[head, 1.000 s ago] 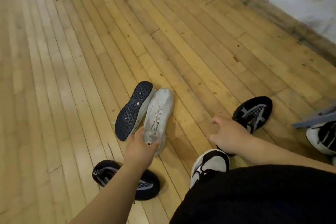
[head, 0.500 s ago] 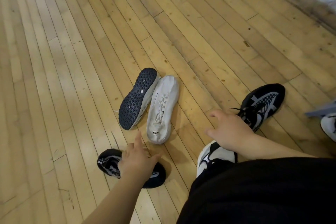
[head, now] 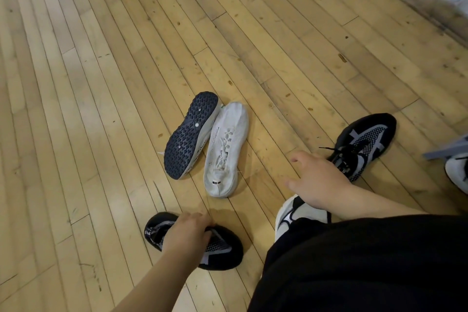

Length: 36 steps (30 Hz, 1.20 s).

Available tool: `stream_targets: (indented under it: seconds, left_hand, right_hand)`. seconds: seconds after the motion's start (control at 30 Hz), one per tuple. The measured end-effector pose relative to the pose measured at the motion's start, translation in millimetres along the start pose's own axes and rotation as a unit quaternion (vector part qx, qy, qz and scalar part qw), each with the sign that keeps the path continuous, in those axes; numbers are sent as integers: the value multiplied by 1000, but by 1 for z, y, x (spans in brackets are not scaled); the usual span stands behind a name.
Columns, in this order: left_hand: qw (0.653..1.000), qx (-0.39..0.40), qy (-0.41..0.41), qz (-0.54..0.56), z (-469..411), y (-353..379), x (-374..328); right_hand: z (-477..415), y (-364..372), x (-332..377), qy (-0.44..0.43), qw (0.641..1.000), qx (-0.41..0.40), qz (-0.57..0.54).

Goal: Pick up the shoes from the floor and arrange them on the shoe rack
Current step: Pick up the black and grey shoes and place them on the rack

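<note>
While the left hand [head: 186, 232] reached down to the pale wooden plank floor [head: 101, 83], its fingers curled over the middle of a black knit sneaker with grey and white mesh panels [head: 222, 251], gripping it around the laced opening; the fingertips themselves were hidden on the far side of the shoe, so how tightly they closed could not be told. That sneaker lay flat on the floor with its toe toward the lower right. The right hand [head: 320, 181] was held out above the boards with its fingers loosely spread and bent, holding nothing, the thumb and forefinger apart. Just beyond that hand sat a second black knit sneaker with grey cross-shaped overlays and black laces [head: 364, 144], upright, its toe pointing up and to the right. Between the two hands, farther out, lay a pair touching side by side: a white knit lace-up sneaker [head: 226, 149] resting upright, and beside it on the left a matching shoe tipped on its side so that its dark navy studded sole [head: 191, 134] faced the camera. A white and black sneaker [head: 296, 213] showed under the right forearm, partly covered by black clothing [head: 367, 266]. At the right edge another white shoe [head: 455, 172] was cut off by the frame.
</note>
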<state>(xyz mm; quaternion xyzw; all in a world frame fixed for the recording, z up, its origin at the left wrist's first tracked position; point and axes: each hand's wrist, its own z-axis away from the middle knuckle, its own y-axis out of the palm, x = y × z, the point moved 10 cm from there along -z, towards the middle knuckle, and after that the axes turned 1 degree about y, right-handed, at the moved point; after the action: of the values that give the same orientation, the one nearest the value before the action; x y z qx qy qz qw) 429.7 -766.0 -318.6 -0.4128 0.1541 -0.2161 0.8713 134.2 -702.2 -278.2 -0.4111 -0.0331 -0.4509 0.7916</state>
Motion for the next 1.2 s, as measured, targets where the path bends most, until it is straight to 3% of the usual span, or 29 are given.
stream_targets:
  seconds: [0.13, 0.3, 0.5, 0.63, 0.7, 0.8, 0.87, 1.03, 1.2]
  left_hand:
    - [983, -119, -17, 141, 4, -60, -23]
    - [878, -194, -72, 431, -20, -123, -65]
    - [818, -171, -38, 548, -77, -162, -166]
    - [800, -138, -8, 584, -97, -158, -222]
    - [814, -95, 20, 573, -103, -147, -249]
    - [904, -18, 53, 423, -120, -104, -271]
    - [939, 43, 74, 332, -126, -67, -277]
    - [932, 106, 196, 287, -120, -33, -298]
    - [939, 137, 223, 224, -126, -32, -302]
  right_hand:
    - [11, -9, 5, -41, 995, 9, -89]
    - [32, -38, 7, -89, 964, 22, -248]
    - [40, -75, -13, -126, 942, -37, -309]
    - [34, -106, -64, -82, 940, -123, -308]
    - [31, -115, -104, -37, 920, -181, -345]
    - [31, -107, -160, 39, 912, -220, -343]
    - [37, -83, -184, 83, 918, -189, -338]
    - [48, -37, -206, 116, 942, -149, -278]
    - [58, -59, -192, 75, 950, -175, -247]
